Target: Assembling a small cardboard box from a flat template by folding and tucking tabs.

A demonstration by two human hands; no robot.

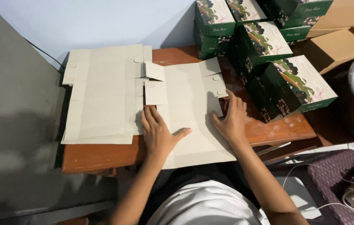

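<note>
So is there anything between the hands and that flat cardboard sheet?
No. Both hands lie flat on the cardboard sheet with nothing in between: the left hand on its left part, the right hand on its right edge. The stack of flat sheets sits to the left, the green boxes to the right.

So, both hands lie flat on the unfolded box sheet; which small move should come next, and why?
Probably the right hand should lift the side panel at its fingers along the crease. The flat sheet lies unfolded on the wooden table, the left hand pins its middle, and finished green boxes stand nearby.
</note>
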